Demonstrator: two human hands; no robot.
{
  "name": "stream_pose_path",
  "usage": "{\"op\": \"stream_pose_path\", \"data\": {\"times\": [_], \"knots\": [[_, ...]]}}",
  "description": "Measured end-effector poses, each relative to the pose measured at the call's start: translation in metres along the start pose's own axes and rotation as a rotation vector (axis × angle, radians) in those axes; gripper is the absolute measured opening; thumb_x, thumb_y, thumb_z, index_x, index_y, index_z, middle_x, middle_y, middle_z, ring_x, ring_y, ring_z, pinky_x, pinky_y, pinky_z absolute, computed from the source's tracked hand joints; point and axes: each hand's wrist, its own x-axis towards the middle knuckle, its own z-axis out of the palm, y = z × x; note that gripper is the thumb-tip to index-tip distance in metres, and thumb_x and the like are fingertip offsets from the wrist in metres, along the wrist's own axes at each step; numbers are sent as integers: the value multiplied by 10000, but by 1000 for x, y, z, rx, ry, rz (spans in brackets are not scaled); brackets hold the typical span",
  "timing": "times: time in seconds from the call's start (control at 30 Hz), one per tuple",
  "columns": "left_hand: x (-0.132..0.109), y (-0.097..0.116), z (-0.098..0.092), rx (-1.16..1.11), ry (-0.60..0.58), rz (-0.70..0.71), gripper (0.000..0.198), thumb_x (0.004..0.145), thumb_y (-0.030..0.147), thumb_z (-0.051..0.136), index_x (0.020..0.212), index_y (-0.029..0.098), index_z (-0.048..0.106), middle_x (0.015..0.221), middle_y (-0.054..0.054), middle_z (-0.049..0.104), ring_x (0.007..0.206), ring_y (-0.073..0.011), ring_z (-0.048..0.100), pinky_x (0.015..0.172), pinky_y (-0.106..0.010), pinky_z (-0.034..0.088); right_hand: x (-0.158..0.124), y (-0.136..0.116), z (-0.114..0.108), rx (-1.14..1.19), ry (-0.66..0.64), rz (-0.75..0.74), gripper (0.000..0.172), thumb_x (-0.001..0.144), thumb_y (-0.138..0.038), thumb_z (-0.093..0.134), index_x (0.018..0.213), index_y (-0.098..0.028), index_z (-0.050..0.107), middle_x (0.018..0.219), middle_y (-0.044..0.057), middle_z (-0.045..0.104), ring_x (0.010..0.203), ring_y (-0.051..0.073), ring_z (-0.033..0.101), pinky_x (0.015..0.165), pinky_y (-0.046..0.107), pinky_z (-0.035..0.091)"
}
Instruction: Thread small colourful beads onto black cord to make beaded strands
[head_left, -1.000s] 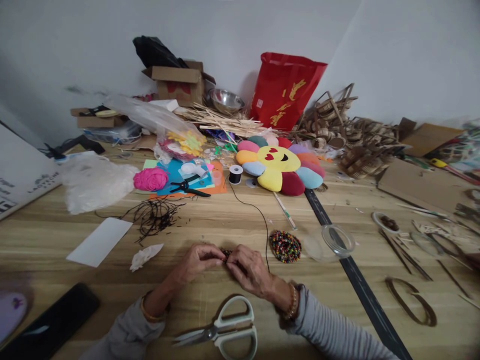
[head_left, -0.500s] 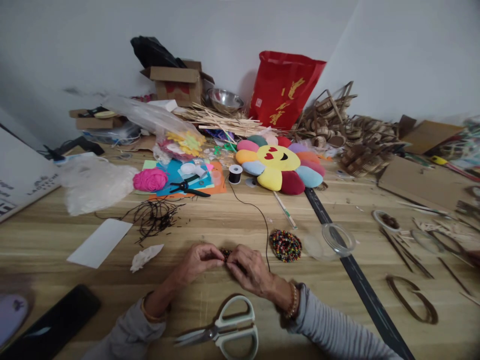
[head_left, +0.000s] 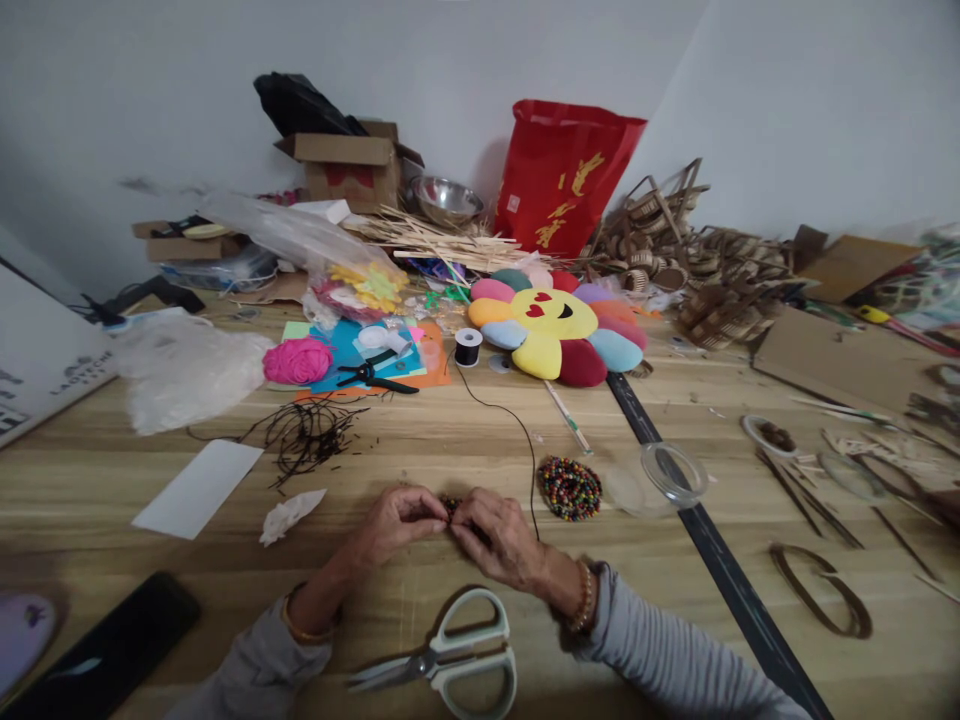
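My left hand [head_left: 403, 522] and my right hand [head_left: 495, 538] meet over the middle of the table, their fingertips pinched close together. Between them a small bunch of dark multicoloured beads [head_left: 451, 505] shows, mostly hidden by the fingers; both hands appear closed on this beaded strand. Right of my right hand lies a coiled pile of colourful bead strings [head_left: 570, 488]. A black cord [head_left: 510, 410] runs from a spool [head_left: 468, 347] down to beside my right hand. White-handled scissors [head_left: 469, 655] rest, blades to the left, just below my hands.
Cut black cords [head_left: 311, 440], a white card [head_left: 199, 488] and crumpled tissue [head_left: 292, 515] lie at left, near a dark phone [head_left: 109, 645]. A flower cushion [head_left: 559, 325] sits behind. A clear round lid [head_left: 673, 474] and a black strip [head_left: 720, 560] are at right.
Both hands keep the same pinched pose over the beads. The whole view has shifted very slightly; nothing else has visibly moved.
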Motion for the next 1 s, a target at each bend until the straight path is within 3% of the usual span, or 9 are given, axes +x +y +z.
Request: {"op": "stream_pose_path", "data": {"times": [1.0], "knots": [[0, 1, 2, -45, -6, -29, 234, 620, 302, 783, 709, 123, 660, 697, -23, 674, 669, -142, 587, 658, -252, 438, -1, 0, 0, -6, -31, 12, 124, 928, -189, 441, 833, -182, 521, 735, 54, 598, 673, 158, 547, 587, 249, 414]]}}
